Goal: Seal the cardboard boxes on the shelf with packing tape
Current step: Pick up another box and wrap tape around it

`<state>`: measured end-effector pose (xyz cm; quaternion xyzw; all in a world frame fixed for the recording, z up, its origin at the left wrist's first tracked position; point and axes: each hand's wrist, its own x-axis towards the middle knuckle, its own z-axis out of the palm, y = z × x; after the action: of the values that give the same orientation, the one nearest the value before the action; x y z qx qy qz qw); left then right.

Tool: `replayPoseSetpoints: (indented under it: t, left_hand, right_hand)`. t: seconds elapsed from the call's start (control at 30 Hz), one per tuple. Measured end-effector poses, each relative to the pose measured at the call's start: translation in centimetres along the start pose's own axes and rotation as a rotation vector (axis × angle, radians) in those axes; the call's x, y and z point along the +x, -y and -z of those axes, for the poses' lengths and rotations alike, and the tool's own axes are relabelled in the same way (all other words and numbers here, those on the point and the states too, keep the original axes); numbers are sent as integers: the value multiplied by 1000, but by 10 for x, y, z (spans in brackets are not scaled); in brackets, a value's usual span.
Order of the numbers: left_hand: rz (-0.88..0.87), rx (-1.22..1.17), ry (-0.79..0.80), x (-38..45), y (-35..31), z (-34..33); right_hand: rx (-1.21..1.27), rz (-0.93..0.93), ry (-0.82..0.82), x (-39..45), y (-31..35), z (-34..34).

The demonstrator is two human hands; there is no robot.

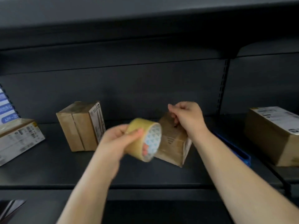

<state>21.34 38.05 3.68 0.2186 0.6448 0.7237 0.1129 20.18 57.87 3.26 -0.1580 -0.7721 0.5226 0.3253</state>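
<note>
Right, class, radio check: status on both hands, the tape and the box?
Left hand gripping tape roll. Right hand pinching top of small cardboard box on shelf. Image too blurred to see any tape strip. Nothing in the way.

I can read almost nothing. White labels on the left box point(19, 138), the upright box point(97, 120) and the right box point(275, 115) are blurred. The blue-and-white package point(7, 109) lettering is illegible.

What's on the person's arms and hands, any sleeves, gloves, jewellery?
Nothing worn shows. Both forearms are bare to the frame edge, no sleeves. The left hand and right hand have no gloves, and no rings, watch or wristband show. Motion blur softens fine detail.
</note>
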Motion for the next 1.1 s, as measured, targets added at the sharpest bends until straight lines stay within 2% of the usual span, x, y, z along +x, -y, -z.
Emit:
replayPoseSetpoints:
  t: [0.07, 0.13, 0.3, 0.37, 0.43, 0.5, 0.6, 0.67, 0.73, 0.8, 0.9, 0.97, 1.1]
  left_hand:
    - [-7, 117, -30, 20, 1, 18]
    - [-1, 138, -84, 36, 7, 32]
    - [13, -40, -197, 54, 2, 55]
    - [19, -125, -109, 53, -9, 62]
    - [-6, -230, 52, 54, -15, 67]
    - [-30, -325, 200, 53, -15, 71]
    - [-65, -363, 428, 42, -19, 70]
    - [-8, -195, 368, 31, -27, 62]
    - [121, 57, 187, 25, -34, 49]
    - [213, 213, 58, 25, -38, 39]
    - [302, 371, 2, 30, -43, 33]
    - [310, 491, -9, 35, -46, 29]
    - [201, 874, -74, 45, -54, 16]
  right_hand:
    - [-236, 70, -162, -11, 2, -15]
    - [-306, 123, -229, -20, 9, -29]
    - [-258, 179, -143, -15, 29, -29]
    - [-39, 60, -2, -8, 42, -14]
    - [181, -108, 193, -3, 53, -3]
    - [184, -188, 308, 3, 57, 4]
    - [107, -192, 340, 9, 56, 14]
    - [67, -174, 308, 15, 54, 26]
    - [23, -161, 240, 22, 51, 40]
    - [-40, -144, 234, 28, 46, 49]
    - [-124, -134, 272, 29, 37, 49]
    - [-159, -136, 290, 28, 31, 47]
    - [-223, -106, 284, 27, 21, 44]
